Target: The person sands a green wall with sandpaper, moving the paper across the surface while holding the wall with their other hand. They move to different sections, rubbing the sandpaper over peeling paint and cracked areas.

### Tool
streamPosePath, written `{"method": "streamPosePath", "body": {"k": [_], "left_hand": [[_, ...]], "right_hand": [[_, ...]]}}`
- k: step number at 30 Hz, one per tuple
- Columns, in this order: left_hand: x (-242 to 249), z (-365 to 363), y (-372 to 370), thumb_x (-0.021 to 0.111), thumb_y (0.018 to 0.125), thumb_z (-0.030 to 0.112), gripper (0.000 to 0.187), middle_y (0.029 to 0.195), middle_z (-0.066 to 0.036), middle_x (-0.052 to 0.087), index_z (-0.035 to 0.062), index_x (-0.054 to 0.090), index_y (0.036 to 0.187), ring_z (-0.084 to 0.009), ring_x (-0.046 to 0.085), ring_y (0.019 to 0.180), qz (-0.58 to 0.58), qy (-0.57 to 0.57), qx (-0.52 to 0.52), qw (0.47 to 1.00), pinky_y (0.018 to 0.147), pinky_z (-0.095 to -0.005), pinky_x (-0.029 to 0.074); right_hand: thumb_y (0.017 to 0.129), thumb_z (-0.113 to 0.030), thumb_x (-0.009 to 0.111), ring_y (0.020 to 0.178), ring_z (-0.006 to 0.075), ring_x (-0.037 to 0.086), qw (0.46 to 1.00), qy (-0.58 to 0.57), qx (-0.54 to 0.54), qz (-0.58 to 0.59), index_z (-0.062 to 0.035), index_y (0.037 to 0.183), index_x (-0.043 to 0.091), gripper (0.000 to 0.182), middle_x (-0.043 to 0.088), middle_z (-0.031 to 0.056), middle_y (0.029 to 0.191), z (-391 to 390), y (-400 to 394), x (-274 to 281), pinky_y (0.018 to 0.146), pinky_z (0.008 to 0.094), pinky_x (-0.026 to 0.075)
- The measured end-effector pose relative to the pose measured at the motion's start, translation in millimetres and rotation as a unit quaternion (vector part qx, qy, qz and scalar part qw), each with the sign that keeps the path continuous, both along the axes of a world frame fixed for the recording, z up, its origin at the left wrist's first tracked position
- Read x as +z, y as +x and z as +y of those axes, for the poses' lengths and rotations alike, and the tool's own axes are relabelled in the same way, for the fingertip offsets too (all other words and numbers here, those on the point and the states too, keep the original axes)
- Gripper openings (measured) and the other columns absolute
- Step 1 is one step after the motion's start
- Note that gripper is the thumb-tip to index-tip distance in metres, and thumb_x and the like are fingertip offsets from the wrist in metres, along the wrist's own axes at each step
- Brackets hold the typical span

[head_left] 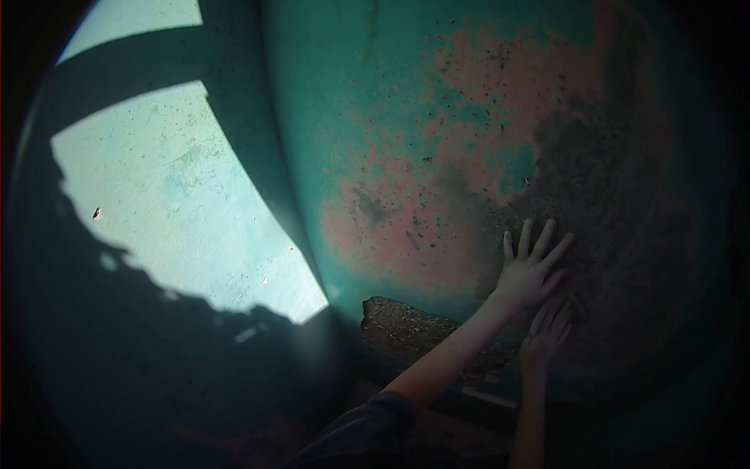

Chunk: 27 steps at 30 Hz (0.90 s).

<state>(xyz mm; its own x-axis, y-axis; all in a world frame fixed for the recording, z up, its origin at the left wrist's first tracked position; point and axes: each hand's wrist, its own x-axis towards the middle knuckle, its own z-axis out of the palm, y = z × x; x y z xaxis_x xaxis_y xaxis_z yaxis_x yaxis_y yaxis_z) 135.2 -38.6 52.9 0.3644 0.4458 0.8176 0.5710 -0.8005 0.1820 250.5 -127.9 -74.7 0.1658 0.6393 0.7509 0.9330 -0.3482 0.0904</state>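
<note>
My left hand (530,275) is stretched out with its fingers spread, lying against the dark grey, rough patch (617,258) on the wall. Just below it, my right hand (546,334) is at the same patch, fingers extended close together. I can make out no tool in either hand. Around the dark patch, worn pinkish areas (406,227) with small dark pits show through the green paint (320,94). Below and left of my hands, a broken hole (402,324) bares coarse brown material, partly hidden behind my left forearm.
At the left, another green wall (156,203) meets this one in a corner and carries a bright sunlit patch with jagged shadow edges. Low on the wall, near my right forearm, runs a pale strip (490,397). The bottom and right are dark.
</note>
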Motion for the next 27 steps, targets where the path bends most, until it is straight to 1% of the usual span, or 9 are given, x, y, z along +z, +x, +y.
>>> {"method": "streamPosePath", "body": {"k": [2,5,7,11,13,19,21,25,27], "left_hand": [[-3,2,0,0.054,0.096,0.052,0.069,0.166,-0.017,0.016,0.0344,0.029,0.158,-0.0566,0.014,0.147,0.001,0.002,0.004,1.000,0.108,-0.0808,0.010],[-9,1,1,0.053,0.097,0.053,0.068,0.166,-0.016,0.018,0.0354,0.030,0.158,-0.0561,0.014,0.147,0.003,0.001,0.013,1.000,0.108,-0.0806,0.011],[-12,1,1,0.053,0.097,0.053,0.067,0.166,-0.015,0.018,0.0358,0.031,0.157,-0.0559,0.014,0.147,0.004,0.001,0.018,1.000,0.108,-0.0805,0.011],[-12,2,0,0.053,0.097,0.053,0.066,0.166,-0.015,0.019,0.0361,0.032,0.157,-0.0558,0.015,0.147,0.010,0.001,0.023,1.000,0.108,-0.0810,0.011],[-14,1,0,0.053,0.096,0.053,0.066,0.166,-0.015,0.019,0.0362,0.032,0.157,-0.0559,0.015,0.147,0.012,-0.003,0.023,1.000,0.108,-0.0813,0.011],[-18,3,3,0.053,0.096,0.054,0.066,0.165,-0.015,0.019,0.0363,0.033,0.156,-0.0557,0.013,0.147,0.011,0.006,0.039,0.999,0.107,-0.0816,0.012],[-21,4,4,0.053,0.096,0.055,0.066,0.166,-0.015,0.019,0.0363,0.033,0.156,-0.0554,0.012,0.148,0.011,0.021,0.050,0.998,0.108,-0.0814,0.011],[-20,0,1,0.052,0.096,0.055,0.066,0.166,-0.015,0.018,0.0363,0.033,0.156,-0.0551,0.012,0.148,0.017,-0.012,0.037,0.999,0.108,-0.0811,0.010],[-21,3,3,0.051,0.097,0.055,0.065,0.166,-0.015,0.019,0.0364,0.033,0.156,-0.0551,0.012,0.148,0.012,0.004,0.038,0.999,0.109,-0.0808,0.009]], "right_hand": [[0.095,-0.018,0.038,0.148,0.0443,0.026,0.998,-0.047,-0.032,-0.011,-0.0005,0.155,0.032,0.063,0.026,0.0253,0.161,1,8,10,0.115,0.0610,0.028],[0.093,-0.017,0.039,0.148,0.0432,0.027,0.998,0.041,-0.029,-0.041,-0.0009,0.155,0.031,0.065,0.026,0.0250,0.161,6,26,70,0.115,0.0620,0.027],[0.088,-0.017,0.043,0.149,0.0421,0.027,0.997,0.078,0.004,0.026,-0.0018,0.156,0.029,0.071,0.026,0.0246,0.162,6,27,92,0.116,0.0618,0.025],[0.086,-0.018,0.045,0.150,0.0416,0.025,0.995,0.060,0.047,0.067,-0.0023,0.157,0.028,0.075,0.025,0.0240,0.162,8,13,12,0.117,0.0608,0.023],[0.084,-0.019,0.047,0.151,0.0416,0.023,0.999,-0.041,0.008,0.030,-0.0025,0.157,0.027,0.078,0.023,0.0246,0.162,3,7,-15,0.118,0.0597,0.022],[0.084,-0.017,0.047,0.150,0.0433,0.023,0.999,0.049,0.007,-0.010,-0.0024,0.158,0.026,0.078,0.024,0.0257,0.162,4,20,110,0.118,0.0599,0.021],[0.085,-0.016,0.046,0.149,0.0439,0.025,0.996,0.083,0.027,0.020,-0.0009,0.156,0.028,0.075,0.026,0.0270,0.160,15,20,89,0.118,0.0599,0.023],[0.094,-0.016,0.041,0.149,0.0493,0.021,0.997,0.004,0.058,0.044,-0.0007,0.156,0.029,0.065,0.025,0.0283,0.160,17,5,-13,0.117,0.0612,0.023],[0.095,-0.016,0.041,0.148,0.0503,0.022,0.998,-0.036,0.048,0.028,0.0005,0.155,0.030,0.064,0.026,0.0293,0.159,16,4,-7,0.117,0.0612,0.024]]}}
